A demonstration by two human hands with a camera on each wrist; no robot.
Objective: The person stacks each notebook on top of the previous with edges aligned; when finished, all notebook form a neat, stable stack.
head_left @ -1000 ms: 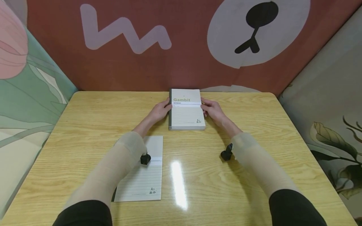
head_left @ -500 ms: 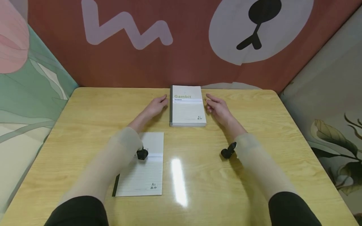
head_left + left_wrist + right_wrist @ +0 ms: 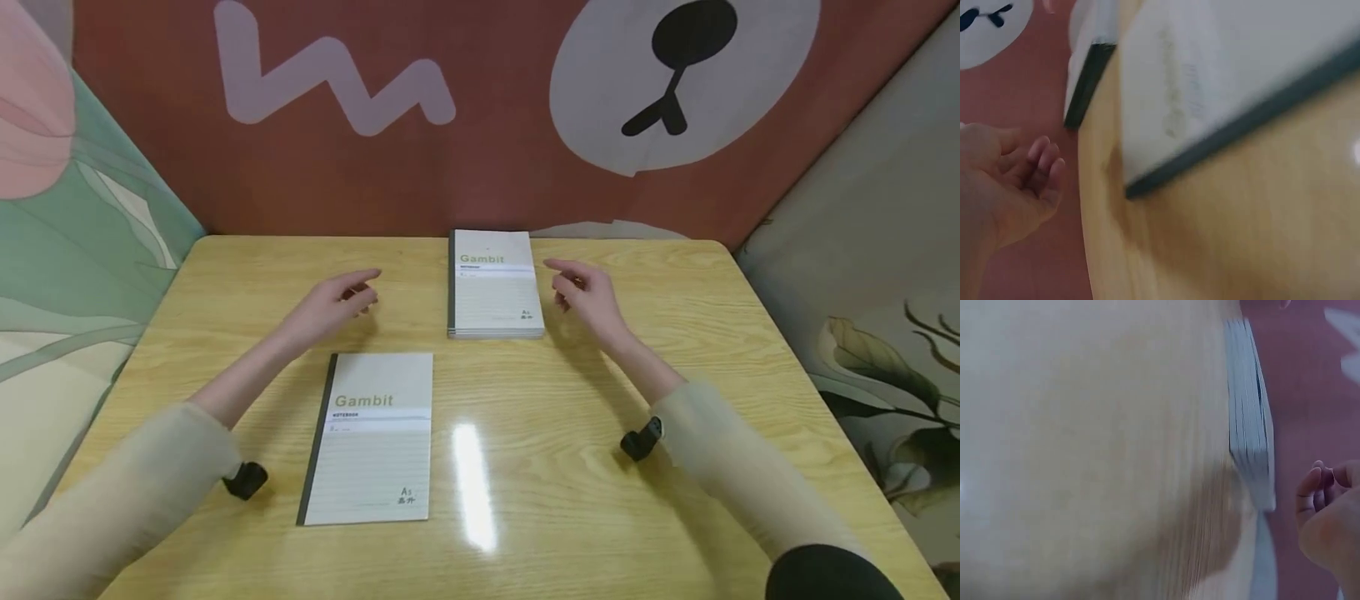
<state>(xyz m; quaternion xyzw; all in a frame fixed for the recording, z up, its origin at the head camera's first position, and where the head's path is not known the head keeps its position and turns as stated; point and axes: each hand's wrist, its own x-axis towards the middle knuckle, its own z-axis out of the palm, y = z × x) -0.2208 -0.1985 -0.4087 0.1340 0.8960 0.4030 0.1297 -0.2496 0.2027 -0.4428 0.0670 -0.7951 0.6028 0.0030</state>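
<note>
A stack of several notebooks (image 3: 495, 292) with a "Gambit" cover and dark spine lies at the table's far edge. Nearer to me, on the left, a single notebook (image 3: 375, 450) of the same kind lies flat, its spine to the left. My left hand (image 3: 333, 304) hovers above the table beyond this notebook, fingers loosely bent and holding nothing. Just right of the stack is my right hand (image 3: 591, 293), apart from it, also holding nothing, with relaxed fingers. The right wrist view shows the layered page edges of the stack (image 3: 1250, 406) beside the hand.
The wooden table (image 3: 675, 333) meets a red-brown wall (image 3: 495, 183) with printed shapes at the back. Patterned panels (image 3: 885, 250) stand at both sides. A light reflection lies on the tabletop in the middle. Small black cameras sit at both wrists.
Both hands have let go of the stack's sides. My left hand has moved left and toward me, uncovering the single notebook; my right hand has shifted slightly right. The stack stays in place.
</note>
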